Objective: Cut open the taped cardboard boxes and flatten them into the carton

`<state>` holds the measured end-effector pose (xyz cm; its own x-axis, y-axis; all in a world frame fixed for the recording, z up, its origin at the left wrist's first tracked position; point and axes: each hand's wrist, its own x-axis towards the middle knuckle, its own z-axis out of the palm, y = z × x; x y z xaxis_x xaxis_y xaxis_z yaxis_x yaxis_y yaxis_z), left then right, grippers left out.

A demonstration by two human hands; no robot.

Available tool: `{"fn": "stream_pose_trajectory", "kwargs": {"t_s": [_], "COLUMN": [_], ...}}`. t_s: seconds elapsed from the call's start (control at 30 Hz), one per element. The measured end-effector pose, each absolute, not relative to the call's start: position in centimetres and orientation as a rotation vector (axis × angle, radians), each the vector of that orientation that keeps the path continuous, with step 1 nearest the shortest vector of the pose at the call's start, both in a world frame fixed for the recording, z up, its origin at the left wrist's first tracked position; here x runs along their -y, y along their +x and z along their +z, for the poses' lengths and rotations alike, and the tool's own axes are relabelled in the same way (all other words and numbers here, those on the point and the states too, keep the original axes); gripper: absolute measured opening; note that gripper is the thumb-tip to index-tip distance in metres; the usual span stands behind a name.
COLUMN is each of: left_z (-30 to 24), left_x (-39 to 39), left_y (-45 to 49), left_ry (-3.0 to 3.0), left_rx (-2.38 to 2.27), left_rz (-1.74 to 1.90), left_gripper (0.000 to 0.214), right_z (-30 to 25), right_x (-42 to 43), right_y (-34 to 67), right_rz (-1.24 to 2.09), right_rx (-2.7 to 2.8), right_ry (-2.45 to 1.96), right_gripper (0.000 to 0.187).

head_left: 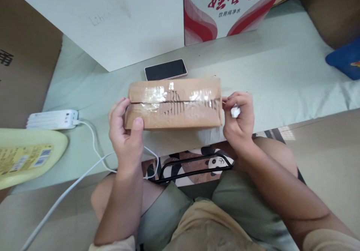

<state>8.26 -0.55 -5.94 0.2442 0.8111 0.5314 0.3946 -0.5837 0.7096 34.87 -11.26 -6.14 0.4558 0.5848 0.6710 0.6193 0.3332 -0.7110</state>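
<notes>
A brown cardboard box (174,116) is held up in front of me, its taped seam facing me. Torn paper shows ridged corrugation along the middle and right of that seam. My left hand (126,131) grips the box's left end, thumb on the near face and fingers behind. At the right end, my right hand (239,118) is closed, with its fingertips at the box's edge. A small shiny whitish piece (235,111) pokes out of that fist; its kind is unclear. Whether the right fingers also grip the box is hidden.
Behind the box a phone (165,69) lies on the pale green cloth (281,67). A white carton (135,22) and a red-and-white carton (225,15) stand beyond. At left are a power bank (53,119) with a white cable (91,133) and a yellow-green package (30,155).
</notes>
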Motion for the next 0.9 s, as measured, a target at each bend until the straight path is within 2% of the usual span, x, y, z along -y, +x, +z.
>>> {"fn": "stream_pose_trajectory", "kwargs": {"t_s": [0.13,0.27,0.33,0.43,0.57,0.77,0.9], "left_z": [-4.6,-2.2,-1.3,-1.1,-2.3,-3.5,-3.6], "left_x": [0.6,1.7,2.7,4.0,4.6,4.3,4.4], "left_y": [8.4,8.4,8.8,10.0,11.4,12.1,12.0], "left_ry": [1.988,2.258,2.438,2.593,2.67,2.668,2.658], "left_rx": [-1.163,-1.221,-1.109,-0.918,-1.037,-1.039,-1.023], "left_rz": [1.485,1.662,1.613,1.458,1.253,1.492,1.504], "left_gripper": [0.042,0.05,0.053,0.055,0.039,0.038,0.035], "right_z": [-6.0,-5.7,-5.6,-5.4,-5.3,-3.7,0.0], "right_x": [11.0,11.3,11.5,11.8,12.2,12.4,12.2], "right_y": [34.2,33.7,33.5,33.5,34.0,35.4,36.2], "right_rz": [0.102,0.269,0.309,0.262,0.168,0.183,0.079], "right_rx": [1.341,1.399,1.425,1.404,1.248,0.995,0.9], "right_ry": [-1.177,-1.049,-1.02,-1.094,-1.245,-1.122,-0.885], "right_gripper": [0.015,0.015,0.012,0.008,0.009,0.024,0.023]}}
